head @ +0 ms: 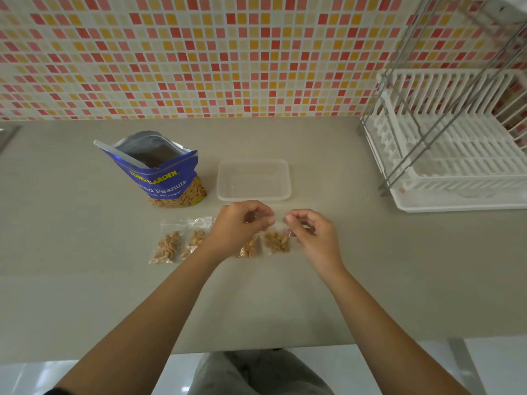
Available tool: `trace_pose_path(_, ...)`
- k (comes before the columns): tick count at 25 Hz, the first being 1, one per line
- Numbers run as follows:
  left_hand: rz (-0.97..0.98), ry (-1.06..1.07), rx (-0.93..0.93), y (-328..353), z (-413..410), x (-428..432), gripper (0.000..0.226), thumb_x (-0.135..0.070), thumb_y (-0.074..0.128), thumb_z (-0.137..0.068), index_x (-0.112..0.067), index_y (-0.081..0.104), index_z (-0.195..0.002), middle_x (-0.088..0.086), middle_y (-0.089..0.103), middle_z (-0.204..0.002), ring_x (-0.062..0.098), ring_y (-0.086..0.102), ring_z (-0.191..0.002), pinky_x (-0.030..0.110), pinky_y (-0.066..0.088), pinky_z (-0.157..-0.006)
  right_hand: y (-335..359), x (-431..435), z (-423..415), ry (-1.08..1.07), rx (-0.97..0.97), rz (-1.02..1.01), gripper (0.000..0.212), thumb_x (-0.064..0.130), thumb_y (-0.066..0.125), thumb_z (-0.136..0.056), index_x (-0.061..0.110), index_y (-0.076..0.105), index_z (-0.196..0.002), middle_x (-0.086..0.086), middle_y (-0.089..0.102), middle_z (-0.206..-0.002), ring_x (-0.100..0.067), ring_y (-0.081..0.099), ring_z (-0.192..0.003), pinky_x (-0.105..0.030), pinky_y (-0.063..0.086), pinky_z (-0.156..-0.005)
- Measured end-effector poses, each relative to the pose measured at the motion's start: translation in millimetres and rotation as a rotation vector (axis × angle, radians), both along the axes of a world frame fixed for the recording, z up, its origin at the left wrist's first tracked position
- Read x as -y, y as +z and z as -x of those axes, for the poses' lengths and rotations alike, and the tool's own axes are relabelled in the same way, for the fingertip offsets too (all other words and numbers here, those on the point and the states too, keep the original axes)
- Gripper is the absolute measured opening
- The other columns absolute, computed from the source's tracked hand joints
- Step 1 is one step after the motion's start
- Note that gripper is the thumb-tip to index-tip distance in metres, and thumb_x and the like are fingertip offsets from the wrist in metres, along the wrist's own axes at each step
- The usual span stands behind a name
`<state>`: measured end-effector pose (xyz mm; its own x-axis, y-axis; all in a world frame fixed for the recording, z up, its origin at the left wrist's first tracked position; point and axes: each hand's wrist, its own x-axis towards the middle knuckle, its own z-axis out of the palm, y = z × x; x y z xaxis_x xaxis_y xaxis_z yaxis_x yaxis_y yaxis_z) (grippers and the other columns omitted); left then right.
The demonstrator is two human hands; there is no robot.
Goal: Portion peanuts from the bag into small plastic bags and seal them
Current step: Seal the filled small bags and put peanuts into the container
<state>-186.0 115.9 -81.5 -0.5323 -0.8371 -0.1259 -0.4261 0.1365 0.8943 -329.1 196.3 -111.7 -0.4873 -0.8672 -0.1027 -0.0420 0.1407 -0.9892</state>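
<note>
Now the left hand and the right hand pinch, with curled fingers, the top of a small bag, just nearer than the tub, right of the peanut bag.

A home kitchen: a mosaic tile wall in red, orange and cream backs a grey counter bearing a white dish rack.

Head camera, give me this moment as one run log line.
step: sealing small bag | left hand: pinches its top | right hand: pinches its top | peanut bag: open, upright | filled bags: three on counter
</note>
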Motion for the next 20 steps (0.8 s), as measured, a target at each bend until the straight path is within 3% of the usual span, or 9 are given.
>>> trace_pose_path(3, 0.215, -0.105, 0.102, 14, 2, 2, 0.008, -0.025, 0.067, -0.082, -0.019, 0.07, -0.086, -0.009, 0.067, -0.077, -0.003, 0.059, -0.069, 0.008, 0.044, -0.062, 12, -1, -6, 0.001, -0.025, 0.043, 0.014, 0.016, 0.066, -0.084, 0.029, 0.065, -0.077, 0.003, 0.069, -0.074, -0.012, 0.064, -0.063, -0.016, 0.048, -0.058)
trace_pose_path(5, 0.293, -0.128, 0.119, 18, 3, 3, 0.008, -0.026, 0.065, -0.084, -0.019, 0.069, -0.085, -0.01, 0.065, -0.077, -0.005, 0.057, -0.07, 0.006, 0.041, -0.063, 17, 0, -10, -0.014, -0.061, 0.063, 0.016, 0.015, 0.065, -0.085, 0.029, 0.064, -0.077, 0.007, 0.068, -0.075, -0.015, 0.066, -0.065, -0.02, 0.05, -0.06)
trace_pose_path(9, 0.478, -0.115, 0.176, 20, 8, 2, 0.01, -0.026, 0.06, -0.083, -0.018, 0.066, -0.084, -0.005, 0.065, -0.081, 0.011, 0.061, -0.076, 0.032, 0.052, -0.072, 24, 4, -20, -0.084, -0.225, 0.052, 0.026, 0.016, 0.061, -0.087, 0.037, 0.057, -0.072, 0.013, 0.065, -0.072, -0.015, 0.067, -0.068, -0.021, 0.046, -0.057)
trace_pose_path(13, 0.551, -0.069, 0.209, 22, 1, 5, 0.005, -0.021, 0.062, -0.084, -0.017, 0.065, -0.083, -0.011, 0.056, -0.078, 0.008, 0.055, -0.073, 0.03, 0.049, -0.07, 27, 4, -19, -0.15, -0.284, 0.046, 0.024, 0.018, 0.061, -0.086, 0.037, 0.056, -0.072, 0.016, 0.062, -0.068, -0.004, 0.059, -0.061, -0.019, 0.044, -0.057)
trace_pose_path(18, 0.528, -0.078, 0.226, 17, -9, 10, 0.007, -0.021, 0.062, -0.085, -0.016, 0.065, -0.084, -0.011, 0.056, -0.077, 0.006, 0.054, -0.071, 0.029, 0.049, -0.069, 28, 2, -13, -0.122, -0.307, 0.03, 0.022, 0.022, 0.062, -0.086, 0.038, 0.056, -0.073, 0.014, 0.064, -0.068, -0.013, 0.065, -0.065, -0.029, 0.049, -0.059)
trace_pose_path(20, 0.451, -0.014, 0.187, 14, -8, 11, 0.008, -0.023, 0.064, -0.085, -0.015, 0.066, -0.084, -0.012, 0.058, -0.075, 0.002, 0.054, -0.07, 0.018, 0.047, -0.068, 24, 4, -10, -0.105, -0.259, 0.013, 0.021, 0.021, 0.061, -0.087, 0.036, 0.057, -0.074, 0.012, 0.064, -0.071, -0.015, 0.066, -0.064, -0.031, 0.051, -0.062)
